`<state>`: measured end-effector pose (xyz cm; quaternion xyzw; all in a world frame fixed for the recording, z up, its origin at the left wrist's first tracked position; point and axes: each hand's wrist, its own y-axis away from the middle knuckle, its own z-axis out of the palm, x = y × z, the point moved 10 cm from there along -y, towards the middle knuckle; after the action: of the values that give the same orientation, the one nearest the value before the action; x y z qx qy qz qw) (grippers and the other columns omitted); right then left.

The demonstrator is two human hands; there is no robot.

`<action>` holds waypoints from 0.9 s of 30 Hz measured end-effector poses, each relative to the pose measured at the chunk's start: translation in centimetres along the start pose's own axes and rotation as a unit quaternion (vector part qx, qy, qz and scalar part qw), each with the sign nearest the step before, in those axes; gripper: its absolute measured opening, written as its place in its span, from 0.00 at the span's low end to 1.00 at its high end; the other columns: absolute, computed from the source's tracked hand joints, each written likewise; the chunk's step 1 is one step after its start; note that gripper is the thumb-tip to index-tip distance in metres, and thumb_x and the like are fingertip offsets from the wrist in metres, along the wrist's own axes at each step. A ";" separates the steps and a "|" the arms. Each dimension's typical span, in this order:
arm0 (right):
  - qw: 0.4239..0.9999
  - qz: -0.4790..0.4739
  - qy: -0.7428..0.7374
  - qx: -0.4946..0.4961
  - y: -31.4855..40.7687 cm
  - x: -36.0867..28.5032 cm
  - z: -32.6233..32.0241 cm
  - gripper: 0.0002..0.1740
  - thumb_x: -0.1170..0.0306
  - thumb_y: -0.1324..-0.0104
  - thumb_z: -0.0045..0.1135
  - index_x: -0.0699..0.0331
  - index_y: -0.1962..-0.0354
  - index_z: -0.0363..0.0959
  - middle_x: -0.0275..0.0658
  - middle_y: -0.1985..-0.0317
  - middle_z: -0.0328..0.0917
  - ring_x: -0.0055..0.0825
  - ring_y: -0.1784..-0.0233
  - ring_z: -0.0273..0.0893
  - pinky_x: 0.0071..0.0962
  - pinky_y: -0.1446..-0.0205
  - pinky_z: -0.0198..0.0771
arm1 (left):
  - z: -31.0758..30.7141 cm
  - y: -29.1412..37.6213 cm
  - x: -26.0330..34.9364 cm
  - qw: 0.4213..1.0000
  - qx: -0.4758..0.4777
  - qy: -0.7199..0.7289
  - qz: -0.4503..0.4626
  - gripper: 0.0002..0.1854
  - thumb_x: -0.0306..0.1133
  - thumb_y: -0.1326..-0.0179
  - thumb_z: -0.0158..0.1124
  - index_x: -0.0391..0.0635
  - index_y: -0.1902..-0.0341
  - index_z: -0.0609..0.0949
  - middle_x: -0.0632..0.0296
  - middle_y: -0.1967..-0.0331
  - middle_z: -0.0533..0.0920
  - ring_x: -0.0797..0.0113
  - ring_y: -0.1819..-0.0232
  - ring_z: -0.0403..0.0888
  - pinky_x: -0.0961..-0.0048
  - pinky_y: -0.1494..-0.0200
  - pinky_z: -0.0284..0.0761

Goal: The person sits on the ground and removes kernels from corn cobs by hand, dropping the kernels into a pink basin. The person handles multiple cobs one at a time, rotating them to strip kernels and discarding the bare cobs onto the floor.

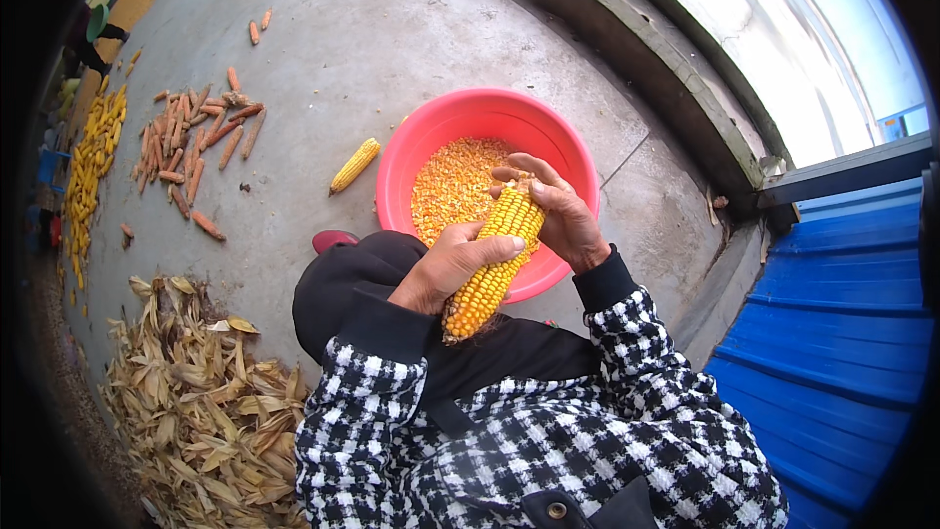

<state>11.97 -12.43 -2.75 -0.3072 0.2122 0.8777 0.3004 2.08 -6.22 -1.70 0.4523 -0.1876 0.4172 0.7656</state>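
A large ear of yellow corn [492, 275] slants above my lap and the near rim of a pink plastic basin [481, 99]. My left hand [459, 261] is wrapped around its lower half, thumb lying across the rows. At the upper end, my right hand [565, 209] has its thumb against the ear, with the fingers curled around the far side. Some kernels are gone there and bare cob shows. Loose corn kernels [455, 176] cover the bottom of the basin; my hands hide part of them. Another yellow ear [355, 165] lies on the concrete just left of the basin.
Stripped cobs [180, 136] lie in a heap to the left. Dry husks [213, 411] are piled at lower left, and yellow ears [92, 176] line the far left. A person [92, 44] is at the upper left. Blue metal sheeting [822, 338] stands on my right.
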 end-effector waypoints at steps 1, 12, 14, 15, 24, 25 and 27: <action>0.999 -0.009 0.030 -0.017 0.0 -0.1 0.2 0.16 0.66 0.30 0.51 0.65 0.49 0.69 0.46 0.50 0.75 0.36 0.44 0.75 0.37 0.39 0.73 | 0.1 0.0 -0.1 1.000 -0.008 0.016 -0.010 0.21 0.37 0.40 0.66 0.35 0.49 0.76 0.61 0.69 0.79 0.71 0.73 0.80 0.76 0.72 0.77; 0.999 -0.014 0.030 0.024 -0.4 0.4 -0.4 0.16 0.64 0.30 0.54 0.67 0.52 0.70 0.42 0.55 0.77 0.33 0.49 0.78 0.35 0.48 0.77 | 0.1 -0.1 0.3 0.999 0.019 -0.035 0.024 0.19 0.35 0.41 0.67 0.36 0.51 0.77 0.61 0.66 0.81 0.73 0.69 0.80 0.76 0.67 0.77; 0.997 -0.011 0.070 0.042 0.1 -0.1 -0.7 0.15 0.67 0.31 0.54 0.69 0.51 0.71 0.39 0.57 0.77 0.29 0.52 0.78 0.29 0.50 0.76 | 0.0 0.0 -0.1 1.000 0.014 -0.009 0.000 0.18 0.35 0.41 0.67 0.36 0.52 0.78 0.61 0.66 0.81 0.73 0.70 0.80 0.76 0.68 0.76; 0.995 -0.024 0.096 0.017 0.2 -0.4 -0.2 0.15 0.69 0.32 0.55 0.69 0.51 0.72 0.38 0.58 0.77 0.27 0.54 0.78 0.27 0.51 0.75 | -0.1 -0.1 0.0 1.000 0.013 -0.012 0.004 0.18 0.35 0.41 0.67 0.35 0.53 0.78 0.60 0.67 0.81 0.73 0.70 0.80 0.75 0.68 0.76; 0.989 -0.010 0.116 0.090 -0.9 1.3 -2.1 0.12 0.69 0.32 0.57 0.71 0.58 0.77 0.34 0.63 0.78 0.18 0.61 0.75 0.19 0.55 0.71 | -0.6 -0.5 -0.1 0.997 0.047 -0.052 0.020 0.18 0.34 0.42 0.67 0.35 0.53 0.78 0.62 0.67 0.81 0.73 0.70 0.80 0.76 0.68 0.76; 0.989 0.002 0.114 0.089 -0.9 1.3 -2.1 0.12 0.68 0.32 0.57 0.71 0.58 0.77 0.33 0.62 0.78 0.18 0.61 0.75 0.19 0.55 0.71 | -0.5 -0.5 0.1 0.997 0.047 -0.060 0.031 0.18 0.34 0.42 0.67 0.35 0.53 0.78 0.62 0.67 0.81 0.74 0.70 0.80 0.76 0.67 0.76; 0.986 0.010 0.145 0.080 -0.6 0.9 -1.6 0.13 0.67 0.32 0.58 0.70 0.57 0.77 0.33 0.61 0.78 0.18 0.60 0.75 0.19 0.54 0.71 | -0.5 -0.4 0.3 0.996 0.045 -0.067 0.039 0.18 0.34 0.42 0.67 0.35 0.52 0.78 0.62 0.67 0.81 0.74 0.70 0.79 0.77 0.67 0.76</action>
<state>12.52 -12.53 -4.63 -0.4039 0.3259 0.8073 0.2809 2.54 -5.78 -2.02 0.5059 -0.2372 0.4238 0.7129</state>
